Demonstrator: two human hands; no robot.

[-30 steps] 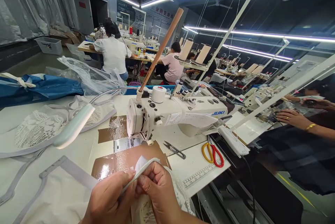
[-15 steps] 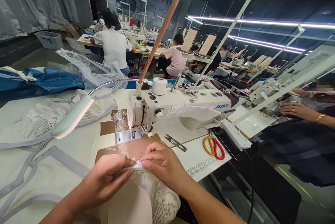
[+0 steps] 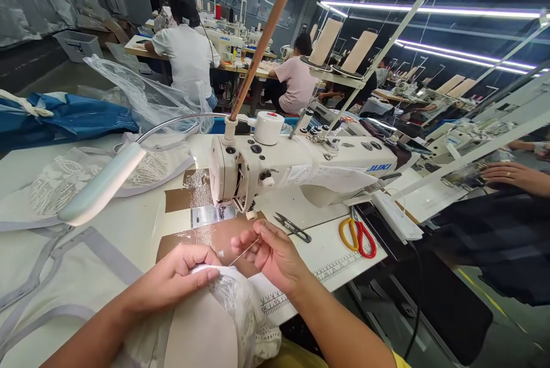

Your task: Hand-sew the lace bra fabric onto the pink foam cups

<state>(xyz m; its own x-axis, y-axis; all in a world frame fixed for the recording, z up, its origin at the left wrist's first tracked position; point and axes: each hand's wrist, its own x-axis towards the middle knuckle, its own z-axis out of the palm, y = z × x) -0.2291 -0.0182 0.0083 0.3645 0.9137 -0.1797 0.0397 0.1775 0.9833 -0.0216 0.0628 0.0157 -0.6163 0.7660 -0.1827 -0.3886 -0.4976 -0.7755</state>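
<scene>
The left hand [image 3: 187, 272] pinches the edge of a white lace garment [image 3: 248, 306] hanging below it; the right hand [image 3: 275, 254], to its right, pinches a thin thread [image 3: 243, 253] stretched from that edge; snips [image 3: 296, 228] lie just beyond the right hand, a sewing machine [image 3: 279, 156] ahead of both

I'm working in a sewing workshop, a JUKI sewing machine [image 3: 292, 163] standing near, thread cones [image 3: 325, 41] rising beyond, a person in white [image 3: 184, 61] sitting at a far table [image 3: 134, 49], a second machine [image 3: 456, 142] standing right
</scene>
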